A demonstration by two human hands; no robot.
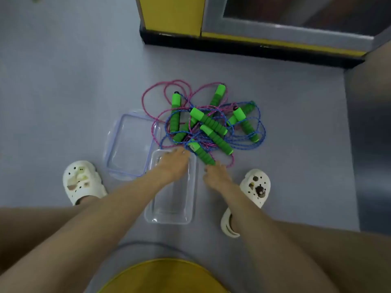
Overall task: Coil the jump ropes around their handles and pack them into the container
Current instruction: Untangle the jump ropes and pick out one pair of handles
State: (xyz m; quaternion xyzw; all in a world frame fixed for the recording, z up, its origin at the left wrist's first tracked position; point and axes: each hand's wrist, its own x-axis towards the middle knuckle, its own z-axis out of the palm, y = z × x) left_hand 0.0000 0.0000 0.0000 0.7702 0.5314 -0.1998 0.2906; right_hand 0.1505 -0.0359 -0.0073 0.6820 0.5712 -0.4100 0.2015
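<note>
Head view is looking down at a grey floor point(63, 92), where the jump ropes point(211, 125) are lying in one loose tangle, pink and blue cords looping over and under the green foam handles, none of them coiled. The clear container point(169, 216) is sitting on the floor just nearer than the tangle, between the person's white clogs point(82, 180), and its blue-rimmed lid point(129, 144) is lying flat just beside it on the left.

The left grip point(174, 164) is reaching out over the container's far end, released, its fingers stretching almost straight and holding nothing. The fingertips are sitting at the near edge of the cords, though blur is hiding whether they are touching.

The right grip point(215, 176) is reaching to the nearest green handle point(201, 154), which is slanting towards it. Its fingertips are meeting the handle's near end, but I cannot tell whether they are pinching it or only touching it
</note>
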